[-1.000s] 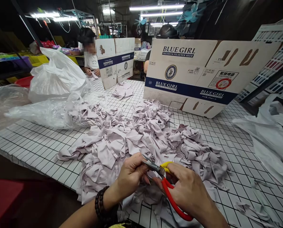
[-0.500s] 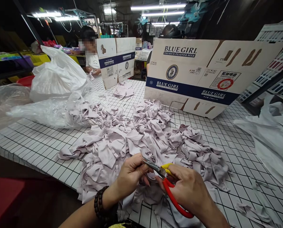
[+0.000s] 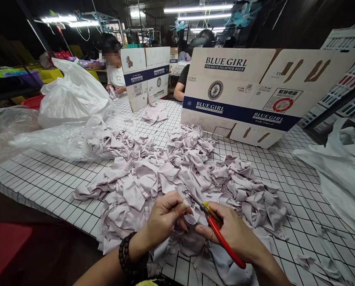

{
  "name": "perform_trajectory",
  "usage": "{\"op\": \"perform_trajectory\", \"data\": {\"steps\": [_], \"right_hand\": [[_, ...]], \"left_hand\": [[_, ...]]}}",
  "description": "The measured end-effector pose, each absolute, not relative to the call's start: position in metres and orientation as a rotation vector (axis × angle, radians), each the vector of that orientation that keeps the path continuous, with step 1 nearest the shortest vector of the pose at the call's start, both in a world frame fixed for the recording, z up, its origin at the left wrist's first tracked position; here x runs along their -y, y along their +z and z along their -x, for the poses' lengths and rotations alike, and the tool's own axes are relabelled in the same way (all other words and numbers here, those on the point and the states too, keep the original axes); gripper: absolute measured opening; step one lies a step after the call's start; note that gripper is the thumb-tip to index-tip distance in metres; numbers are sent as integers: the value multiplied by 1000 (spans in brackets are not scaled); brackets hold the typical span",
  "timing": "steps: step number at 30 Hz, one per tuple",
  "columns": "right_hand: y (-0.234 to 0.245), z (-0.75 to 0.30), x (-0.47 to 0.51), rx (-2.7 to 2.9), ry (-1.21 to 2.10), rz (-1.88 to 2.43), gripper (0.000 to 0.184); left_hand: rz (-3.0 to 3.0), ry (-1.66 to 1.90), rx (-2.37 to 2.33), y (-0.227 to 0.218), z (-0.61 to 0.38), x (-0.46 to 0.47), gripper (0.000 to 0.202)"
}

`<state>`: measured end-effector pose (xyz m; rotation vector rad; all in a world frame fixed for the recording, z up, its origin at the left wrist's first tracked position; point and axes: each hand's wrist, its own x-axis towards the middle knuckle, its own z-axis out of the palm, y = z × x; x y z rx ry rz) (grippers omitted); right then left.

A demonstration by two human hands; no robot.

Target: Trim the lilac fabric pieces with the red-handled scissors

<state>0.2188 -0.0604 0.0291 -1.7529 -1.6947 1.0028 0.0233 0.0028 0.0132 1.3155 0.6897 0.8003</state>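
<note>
My right hand (image 3: 235, 232) is closed around scissors (image 3: 225, 242) with one red and one yellow handle. Their blades point up and left, slightly parted, just past my left fingertips. My left hand (image 3: 167, 212) pinches a pale lilac fabric piece (image 3: 191, 219), with a narrow curved edge of it showing between the two hands. Its lower part hangs among other cloth below my wrists. Right in front of both hands lies a heap of similar fabric pieces (image 3: 144, 180).
The grid-patterned table (image 3: 55, 174) carries a clear plastic bag (image 3: 67, 139) and a white bag (image 3: 73, 93) at left. Two cardboard screens, one large (image 3: 240, 87) and one smaller (image 3: 152, 85), stand behind the heap. White plastic (image 3: 344, 171) lies right; people sit beyond.
The scissors have drawn slightly away from my left fingertips, and their blades have parted a little. A co-worker's arm now shows beside the large cardboard.
</note>
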Motion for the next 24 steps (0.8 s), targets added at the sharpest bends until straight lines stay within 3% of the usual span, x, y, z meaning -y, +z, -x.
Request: {"op": "perform_trajectory", "data": {"steps": [6, 9, 12, 15, 18, 20, 24], "right_hand": [[12, -211, 49, 1053, 1459, 1494, 46], [-4, -201, 41, 859, 1619, 1331, 40], [-16, -199, 38, 843, 1576, 1310, 33], [-12, -211, 37, 843, 1463, 1283, 30], [13, -228, 33, 898, 1362, 1251, 28], [36, -236, 27, 994, 1308, 1213, 27], [89, -249, 18, 1161, 1177, 1172, 25]], "left_hand": [[-1888, 795, -642, 2, -33, 8, 25], [-2095, 655, -516, -5, -40, 23, 22], [-2151, 503, -400, -5, -33, 32, 16], [-2050, 663, -570, -1, -16, 18, 12], [-2002, 937, -999, -1, -10, -21, 32], [-1980, 916, -1046, -4, -19, -52, 46], [-1814, 801, -772, 3, -41, -93, 22]]}}
